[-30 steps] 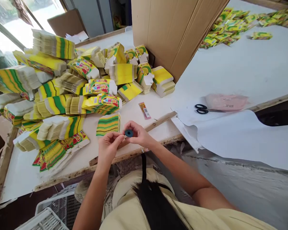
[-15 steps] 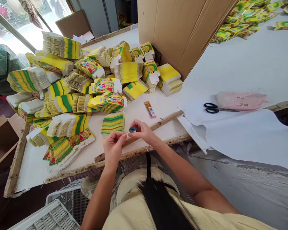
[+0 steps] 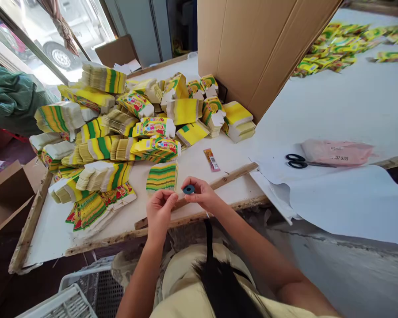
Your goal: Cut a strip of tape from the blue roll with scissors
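Just before the striped carton stack (image 3: 162, 176), the right hand (image 3: 201, 194) pinches a small blue tape roll (image 3: 188, 189) upright, exposing its edge. Beside it, the left hand (image 3: 159, 210) closes finger and thumb, seemingly gripping the tape's loose end, too fine to confirm.

We see glossy printed yellow-green flat paper cartons (image 3: 96, 150) on a matt white tabletop (image 3: 334, 106) edged with rough bare wooden strips (image 3: 219, 182), beside a matt brown corrugated cardboard box (image 3: 252, 48).

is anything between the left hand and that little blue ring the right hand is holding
Nothing visible. The small dark blue ring sits pinched in the right hand, and the left hand is just beside it over the table edge, with only open air between them.
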`<control>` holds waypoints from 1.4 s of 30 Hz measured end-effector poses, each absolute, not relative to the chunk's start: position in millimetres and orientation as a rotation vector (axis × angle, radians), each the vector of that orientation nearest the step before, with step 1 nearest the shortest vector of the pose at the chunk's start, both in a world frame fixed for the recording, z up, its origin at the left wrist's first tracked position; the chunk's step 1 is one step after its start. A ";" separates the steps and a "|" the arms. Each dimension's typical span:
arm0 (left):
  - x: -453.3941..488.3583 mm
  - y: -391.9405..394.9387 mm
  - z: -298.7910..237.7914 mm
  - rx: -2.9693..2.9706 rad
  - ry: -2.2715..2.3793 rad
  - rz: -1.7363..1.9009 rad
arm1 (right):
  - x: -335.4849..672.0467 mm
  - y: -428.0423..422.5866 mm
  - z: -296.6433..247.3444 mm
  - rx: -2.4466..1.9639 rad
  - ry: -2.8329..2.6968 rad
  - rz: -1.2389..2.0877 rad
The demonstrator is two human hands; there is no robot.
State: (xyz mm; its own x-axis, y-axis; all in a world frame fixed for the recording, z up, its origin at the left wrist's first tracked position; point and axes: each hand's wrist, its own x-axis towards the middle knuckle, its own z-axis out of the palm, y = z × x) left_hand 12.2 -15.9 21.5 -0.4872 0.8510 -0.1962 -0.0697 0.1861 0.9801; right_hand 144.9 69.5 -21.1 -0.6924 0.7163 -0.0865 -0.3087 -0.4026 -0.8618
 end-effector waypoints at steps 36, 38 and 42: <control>10.7 -46.6 13.6 1.106 2.038 1.528 | 161.2 86.1 2.6 -0.862 -1.883 1.548; 11.6 -46.8 12.0 1.048 2.021 1.555 | 161.2 90.1 17.5 -0.832 -2.016 1.442; 17.8 -45.1 7.5 0.827 1.798 1.644 | 158.7 98.2 50.0 -0.719 -2.342 1.216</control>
State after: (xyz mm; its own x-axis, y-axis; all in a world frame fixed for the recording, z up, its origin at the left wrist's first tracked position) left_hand 17.8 -45.1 7.5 -0.6523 0.7579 0.0024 0.0701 0.0571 0.9959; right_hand 158.7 98.2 50.0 -0.7858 0.6077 0.1149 0.2558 0.4884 -0.8343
